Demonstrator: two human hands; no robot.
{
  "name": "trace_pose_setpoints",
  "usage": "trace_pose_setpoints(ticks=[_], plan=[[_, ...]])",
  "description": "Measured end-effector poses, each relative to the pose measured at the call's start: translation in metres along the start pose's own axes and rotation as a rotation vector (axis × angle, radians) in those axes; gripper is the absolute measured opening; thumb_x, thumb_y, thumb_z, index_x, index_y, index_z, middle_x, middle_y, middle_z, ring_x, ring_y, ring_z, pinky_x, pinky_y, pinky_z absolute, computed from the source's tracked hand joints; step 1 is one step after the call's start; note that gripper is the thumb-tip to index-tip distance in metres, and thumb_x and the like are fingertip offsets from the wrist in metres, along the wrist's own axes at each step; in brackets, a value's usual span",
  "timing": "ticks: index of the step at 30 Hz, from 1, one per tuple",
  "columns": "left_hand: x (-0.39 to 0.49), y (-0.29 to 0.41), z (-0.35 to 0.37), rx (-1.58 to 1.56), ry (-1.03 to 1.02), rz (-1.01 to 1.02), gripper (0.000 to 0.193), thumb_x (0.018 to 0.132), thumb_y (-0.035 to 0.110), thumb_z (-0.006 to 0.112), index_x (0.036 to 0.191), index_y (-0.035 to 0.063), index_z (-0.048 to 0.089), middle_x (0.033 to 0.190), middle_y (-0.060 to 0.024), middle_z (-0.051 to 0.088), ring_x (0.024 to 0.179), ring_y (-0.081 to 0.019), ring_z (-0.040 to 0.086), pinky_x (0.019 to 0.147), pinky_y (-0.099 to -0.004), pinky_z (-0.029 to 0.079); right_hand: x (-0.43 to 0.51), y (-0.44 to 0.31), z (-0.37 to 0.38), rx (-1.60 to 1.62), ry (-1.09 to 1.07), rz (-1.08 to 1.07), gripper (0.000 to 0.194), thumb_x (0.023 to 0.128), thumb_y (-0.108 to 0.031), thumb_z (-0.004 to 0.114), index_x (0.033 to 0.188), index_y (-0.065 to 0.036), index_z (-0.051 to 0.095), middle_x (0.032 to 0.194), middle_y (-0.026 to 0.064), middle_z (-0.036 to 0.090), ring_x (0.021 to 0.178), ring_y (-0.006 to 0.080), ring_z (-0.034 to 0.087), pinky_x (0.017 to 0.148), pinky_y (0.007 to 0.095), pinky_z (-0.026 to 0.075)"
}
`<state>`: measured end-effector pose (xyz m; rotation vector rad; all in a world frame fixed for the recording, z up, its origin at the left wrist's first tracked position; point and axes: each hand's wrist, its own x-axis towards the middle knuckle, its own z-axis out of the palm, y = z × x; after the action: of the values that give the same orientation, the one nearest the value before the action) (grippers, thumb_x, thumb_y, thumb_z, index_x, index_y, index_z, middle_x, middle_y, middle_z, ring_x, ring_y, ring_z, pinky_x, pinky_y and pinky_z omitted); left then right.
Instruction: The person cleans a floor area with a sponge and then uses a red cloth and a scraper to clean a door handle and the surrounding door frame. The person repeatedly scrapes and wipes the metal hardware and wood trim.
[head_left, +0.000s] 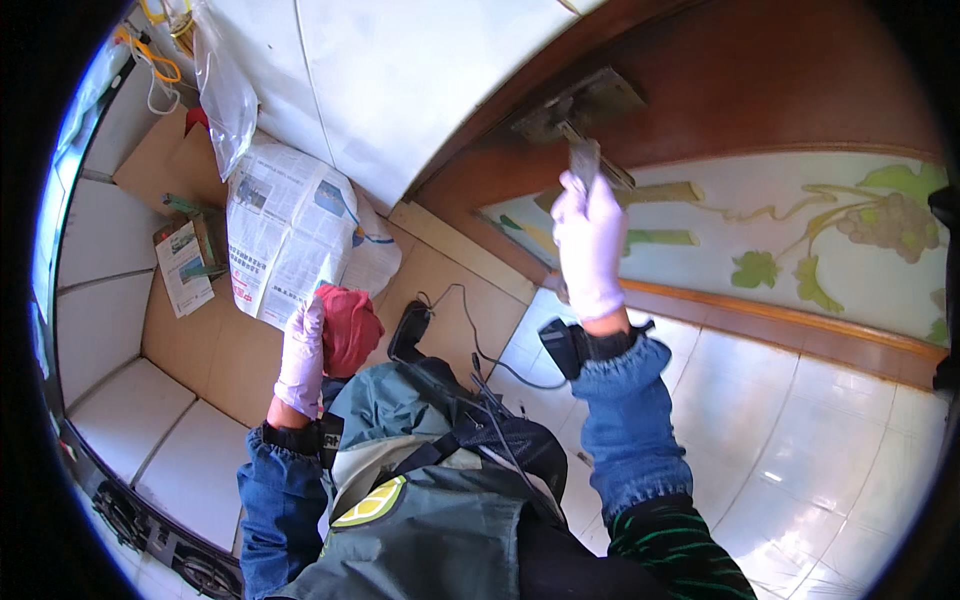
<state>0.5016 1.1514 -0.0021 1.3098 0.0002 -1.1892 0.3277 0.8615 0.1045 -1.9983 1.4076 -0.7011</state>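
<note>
My left hand (301, 352), in a pale thin glove, grips a bunched red cloth (351, 330) at left of centre, in front of the hanging newspaper. My right hand (592, 240), gloved alike, is wrapped around the handle of a flat, wide-headed tool (581, 109); its exact kind is unclear. The tool's head lies over the dark brown wooden door or panel (712, 82), and whether it touches the wood cannot be told. Below the tool, a glass panel (750, 217) shows green leaves and grapes.
Newspaper sheets (289, 217) and a clear plastic bag (225, 97) hang at upper left. Cardboard (225, 360) lies beneath. A black cable (487, 360) trails near my body over the white tiled floor (757, 450). A gas stove (202, 570) is at lower left.
</note>
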Motion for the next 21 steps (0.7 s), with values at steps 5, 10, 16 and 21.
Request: trace_pose_setpoints(ticks=[5,10,16,21], plan=[[-0.003,0.013,0.01,-0.03,-0.071,-0.007,0.051,0.101,0.048,0.054,0.122,0.0035,0.062,0.108,-0.0038,0.067,0.096,-0.0148,0.065,0.085,-0.0302,0.054,0.004,0.01,-0.004,-0.134,0.025,-0.121,0.023,0.1,-0.023,0.056,0.09,-0.002,0.06,0.065,0.0216,0.06,0.061,0.0411,0.063,0.051,0.0449,0.045],[-0.004,0.017,0.011,-0.022,-0.068,-0.023,0.05,0.101,0.048,0.053,0.12,0.0029,0.062,0.105,-0.0048,0.068,0.092,-0.0157,0.066,0.082,-0.0308,0.055,-0.028,0.04,-0.045,-0.01,0.016,0.041,0.019,0.101,-0.008,0.047,0.106,0.003,0.06,0.068,-0.0014,0.052,0.055,0.0044,0.045,0.048,0.0225,0.037],[-0.001,0.015,0.007,0.006,-0.066,-0.007,0.052,0.101,0.05,0.052,0.122,0.0032,0.062,0.106,-0.0056,0.069,0.092,-0.0171,0.067,0.082,-0.0317,0.056,-0.037,0.051,-0.056,0.092,-0.004,0.052,0.016,0.103,-0.01,0.048,0.107,0.001,0.059,0.067,-0.0009,0.052,0.053,0.0045,0.044,0.046,0.0224,0.037],[0.001,0.014,0.015,0.044,-0.056,-0.004,0.052,0.101,0.05,0.052,0.122,0.0037,0.062,0.108,-0.0059,0.068,0.094,-0.0171,0.067,0.084,-0.032,0.055,-0.024,0.051,-0.051,-0.156,0.069,-0.093,0.022,0.099,-0.02,0.058,0.088,-0.001,0.06,0.063,0.0187,0.061,0.054,0.0355,0.06,0.049,0.0434,0.042]])
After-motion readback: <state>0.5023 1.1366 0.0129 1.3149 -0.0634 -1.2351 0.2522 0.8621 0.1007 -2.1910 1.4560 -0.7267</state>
